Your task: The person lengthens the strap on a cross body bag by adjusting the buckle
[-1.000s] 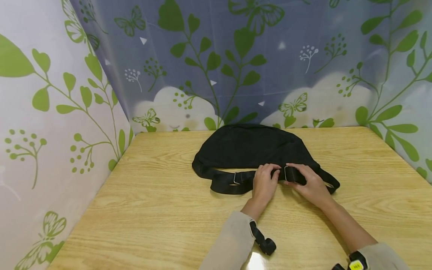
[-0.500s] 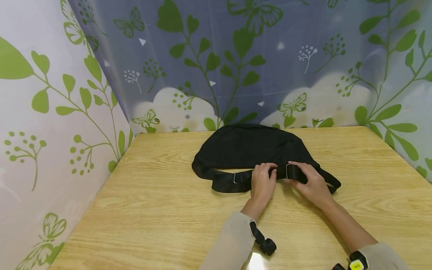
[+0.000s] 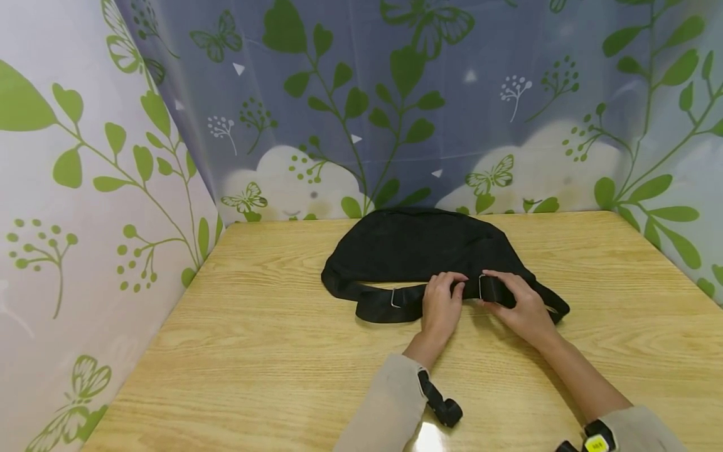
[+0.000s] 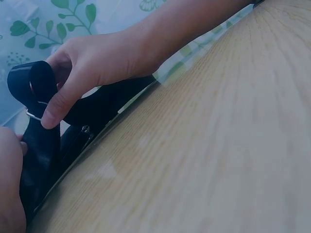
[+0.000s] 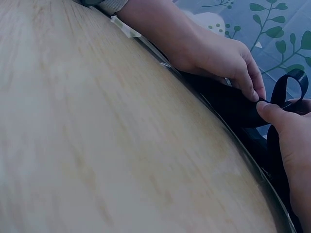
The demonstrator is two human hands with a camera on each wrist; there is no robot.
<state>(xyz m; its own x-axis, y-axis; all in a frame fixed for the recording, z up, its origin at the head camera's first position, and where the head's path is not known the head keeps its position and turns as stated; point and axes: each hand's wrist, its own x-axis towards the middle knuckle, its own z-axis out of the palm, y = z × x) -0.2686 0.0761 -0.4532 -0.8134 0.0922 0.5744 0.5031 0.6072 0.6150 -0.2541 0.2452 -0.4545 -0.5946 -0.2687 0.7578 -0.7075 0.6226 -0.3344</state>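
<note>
Nearest on the worktop, the left hand and right hand each have their grip pinched on a black strap, its long axis running sideways between them, with a metal buckle right at the right fingertips, so nearer that grip than the left. A loop of webbing stands in the right grip, while a second buckle lies left of the left grip. Just beyond both grips, the black bag stretches along the same sideways line.
</note>
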